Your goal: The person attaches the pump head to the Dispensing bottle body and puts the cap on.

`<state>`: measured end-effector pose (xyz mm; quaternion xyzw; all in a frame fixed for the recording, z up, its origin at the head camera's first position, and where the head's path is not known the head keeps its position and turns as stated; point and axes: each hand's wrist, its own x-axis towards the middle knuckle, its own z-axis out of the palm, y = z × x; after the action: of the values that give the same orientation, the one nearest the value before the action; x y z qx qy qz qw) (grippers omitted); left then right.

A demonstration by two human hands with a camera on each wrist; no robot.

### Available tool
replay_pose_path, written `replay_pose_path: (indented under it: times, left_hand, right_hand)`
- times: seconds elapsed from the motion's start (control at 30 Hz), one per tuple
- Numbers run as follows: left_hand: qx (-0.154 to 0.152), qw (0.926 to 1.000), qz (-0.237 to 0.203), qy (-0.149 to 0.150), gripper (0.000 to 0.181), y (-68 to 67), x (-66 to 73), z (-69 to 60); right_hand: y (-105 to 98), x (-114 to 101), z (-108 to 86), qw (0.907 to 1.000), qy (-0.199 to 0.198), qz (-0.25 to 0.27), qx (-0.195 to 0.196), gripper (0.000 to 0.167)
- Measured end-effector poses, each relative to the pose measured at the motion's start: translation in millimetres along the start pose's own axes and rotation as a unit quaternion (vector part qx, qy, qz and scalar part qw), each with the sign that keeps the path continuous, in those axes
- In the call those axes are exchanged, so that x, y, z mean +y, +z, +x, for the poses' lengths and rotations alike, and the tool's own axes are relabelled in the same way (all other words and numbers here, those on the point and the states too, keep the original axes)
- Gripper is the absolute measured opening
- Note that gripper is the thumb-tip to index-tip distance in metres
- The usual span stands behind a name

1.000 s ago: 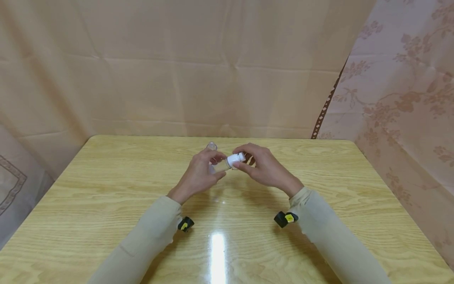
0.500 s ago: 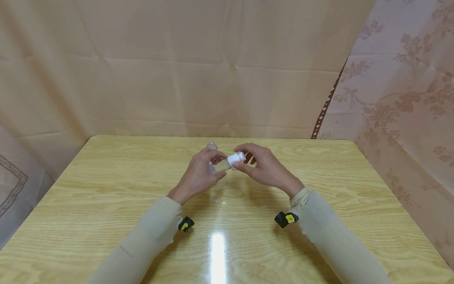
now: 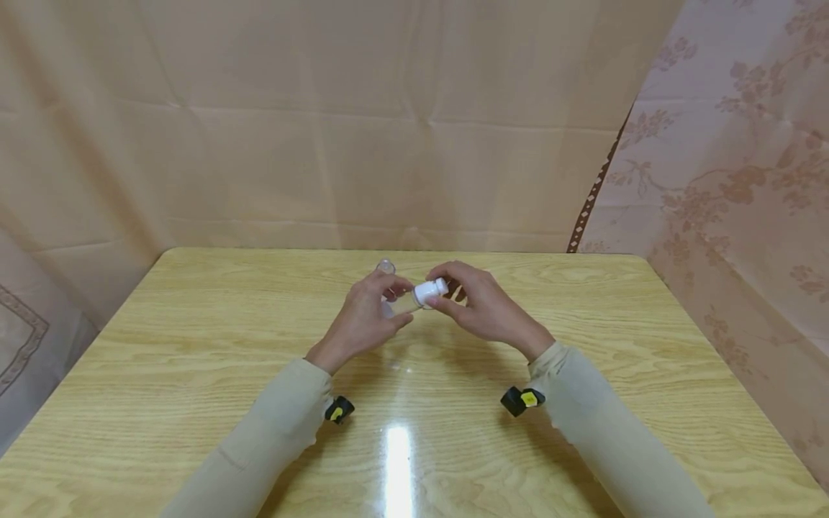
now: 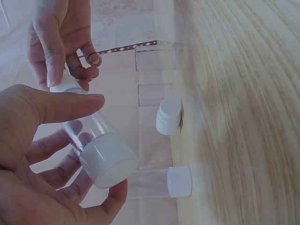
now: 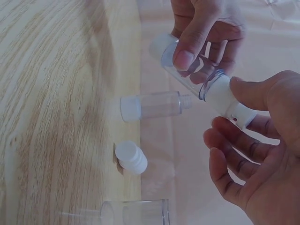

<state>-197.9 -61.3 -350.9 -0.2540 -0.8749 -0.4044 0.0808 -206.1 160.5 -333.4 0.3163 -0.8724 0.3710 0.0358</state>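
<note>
My left hand grips a clear bottle around its body, held tilted above the table. The bottle's white base points at the camera in the left wrist view. With thumb and fingers, my right hand pinches the white top fitted at the bottle's other end. In the right wrist view, that white top meets the clear body, and the right thumb lies on it. Fingers partly cover the clear body in each view.
A second clear bottle with a white base stands on the wooden table, behind my hands. Beside it are a loose white top and two clear cylinders, including a nearer clear cylinder. A curtain hangs behind the table.
The white top shifts very slightly in my right fingers. Both hands stay in nearly the same place.
</note>
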Motion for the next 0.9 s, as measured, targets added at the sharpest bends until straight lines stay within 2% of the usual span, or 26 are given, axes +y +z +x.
replay_pose_path:
  times: [0.27, 0.43, 0.6, 0.73, 0.9]
  left_hand:
    - [0.005, 1.0, 0.007, 0.004, 0.038, -1.2, 1.9, -0.9]
    - [0.005, 0.9999, 0.015, 0.005, 0.038, -0.7, 1.5, -0.3]
    - [0.0, 0.9998, 0.017, 0.005, 0.038, -0.7, 1.3, -0.8]
    - [0.0, 0.9999, 0.014, 0.007, 0.038, -1.2, 1.6, -1.3]
    - [0.0, 0.9999, 0.015, 0.008, 0.038, -1.6, 2.5, -1.8]
  right_hand:
    - [1.3, -0.4, 1.1, 0.9996, 0.026, -0.003, 0.0, 0.02]
    - [1.0, -1.2, 0.3, 0.9994, 0.035, -0.002, -0.002, 0.027]
    - [0.2, -0.8, -0.8, 0.9999, 0.015, 0.002, 0.001, 0.034]
    - [0.2, 0.1, -1.1, 1.0, -0.007, 0.004, 0.003, 0.031]
    - [1.3, 1.4, -0.6, 0.9999, -0.012, 0.004, 0.003, 0.027]
